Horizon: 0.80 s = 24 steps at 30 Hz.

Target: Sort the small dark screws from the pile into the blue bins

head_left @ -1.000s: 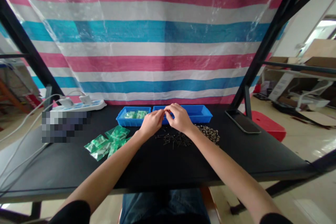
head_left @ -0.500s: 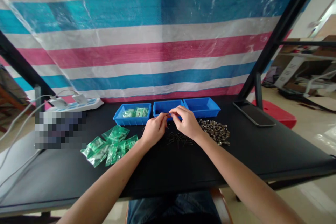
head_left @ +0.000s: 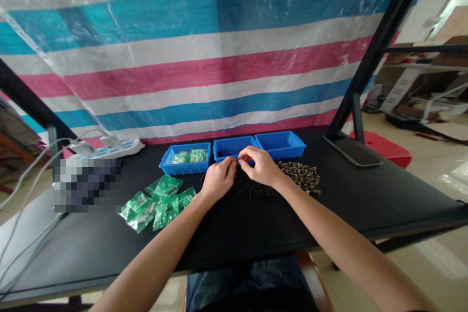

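Note:
My left hand [head_left: 220, 178] and my right hand [head_left: 259, 165] meet fingertip to fingertip just in front of the middle blue tray [head_left: 234, 143]. Both are closed in a pinch; whatever small dark piece lies between the fingertips is too small to name. Below my right hand is a loose scatter of thin dark screws [head_left: 254, 189]. A heap of small shiny metal parts [head_left: 300, 177] lies to the right of that hand. Left of my left wrist, several clear-and-green plastic packets [head_left: 161, 202] are piled on the black table [head_left: 252, 239].
The left blue tray [head_left: 185, 169] holds packets; the right blue tray [head_left: 281, 145] stands beside the middle one. A phone [head_left: 351, 149] lies at the right. A power strip [head_left: 126, 148] with plugs and white cables is at the left. Striped sheeting [head_left: 204, 68] hangs behind.
The view has tilted and shifted slightly. Both hands stay together in front of the middle tray, with the left fingers curled a little more; the packets and metal heap look the same.

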Motion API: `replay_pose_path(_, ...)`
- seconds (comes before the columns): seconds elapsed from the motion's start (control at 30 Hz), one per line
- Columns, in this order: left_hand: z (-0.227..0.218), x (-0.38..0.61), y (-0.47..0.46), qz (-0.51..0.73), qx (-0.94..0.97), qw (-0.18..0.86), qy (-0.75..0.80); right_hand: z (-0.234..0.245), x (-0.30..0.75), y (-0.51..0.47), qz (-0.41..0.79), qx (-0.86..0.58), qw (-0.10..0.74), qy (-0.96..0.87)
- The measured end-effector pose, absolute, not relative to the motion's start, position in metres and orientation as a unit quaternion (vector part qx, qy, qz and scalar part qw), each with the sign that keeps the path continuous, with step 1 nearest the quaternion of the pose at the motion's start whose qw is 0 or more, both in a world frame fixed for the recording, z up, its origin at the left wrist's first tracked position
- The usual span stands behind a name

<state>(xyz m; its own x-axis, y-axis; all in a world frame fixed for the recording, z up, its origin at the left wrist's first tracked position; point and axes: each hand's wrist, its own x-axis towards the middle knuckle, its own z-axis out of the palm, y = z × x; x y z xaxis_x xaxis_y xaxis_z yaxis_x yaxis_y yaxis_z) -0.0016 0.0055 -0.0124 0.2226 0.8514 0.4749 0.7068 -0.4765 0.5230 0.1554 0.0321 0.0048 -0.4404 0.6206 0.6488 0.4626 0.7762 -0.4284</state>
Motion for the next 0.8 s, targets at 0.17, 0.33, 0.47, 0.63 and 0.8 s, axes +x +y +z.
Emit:
replay_pose_path(0.17, -0.0137, -0.0012, 0.006, 0.377, 0.755, 0.087, 0.529, 0.004, 0.1572, 0.0332, 0.088, -0.343, 0.419, -0.836)
replay_pose_path(0.33, -0.0121, -0.0019, 0.0055, 0.383, 0.753, 0.066, 0.531, 0.0017, 0.1561, 0.0332, 0.114, -0.345, 0.426, -0.828)
replay_pose_path(0.47, -0.0117, -0.002, 0.0057, 0.384, 0.759, 0.074, 0.521, 0.0002, 0.1558, 0.0333, 0.122, -0.335, 0.439, -0.825)
replay_pose_path(0.63, -0.0127, -0.0018, 0.0065, 0.38, 0.758, 0.076, 0.524, 0.0012, 0.1559, 0.0336, 0.115, -0.337, 0.433, -0.828)
replay_pose_path(0.8, -0.0134, -0.0013, 0.0065, 0.395, 0.746, 0.083, 0.529, 0.0039, 0.1559, 0.0319, 0.121, -0.347, 0.424, -0.828)
